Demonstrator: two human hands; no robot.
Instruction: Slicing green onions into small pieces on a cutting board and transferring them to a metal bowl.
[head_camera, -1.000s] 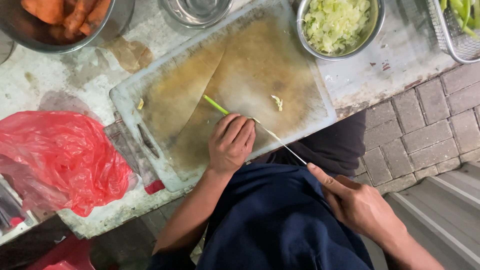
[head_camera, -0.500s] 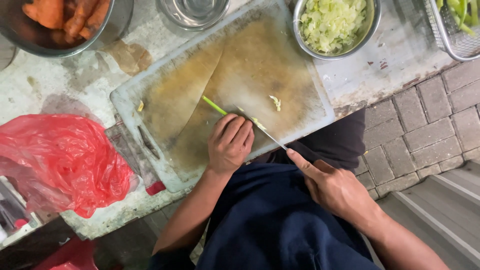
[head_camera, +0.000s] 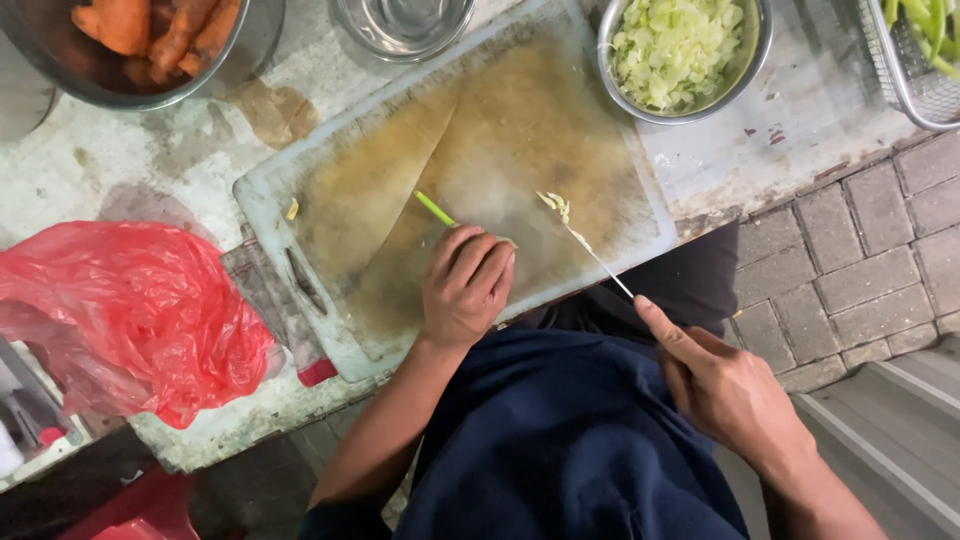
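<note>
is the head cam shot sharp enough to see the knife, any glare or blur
Head view: mostly sharp, lit evenly from above with soft shadows; the knife shows edge-on as a thin line, hard to read; no blur on the right hand or the left hand; mild sheen on the steel bowl rim and the red plastic bag; the cutting board shows stains clearly.

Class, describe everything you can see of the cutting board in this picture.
The cutting board is a pale, plastic-looking rectangle with rounded corners and a slot handle near its left end. Its middle is stained brownish yellow. It lies flat, angled, on the worn counter. The left hand presses a thin green stalk on it; the knife in the right hand touches it, carrying pale shreds.
</note>
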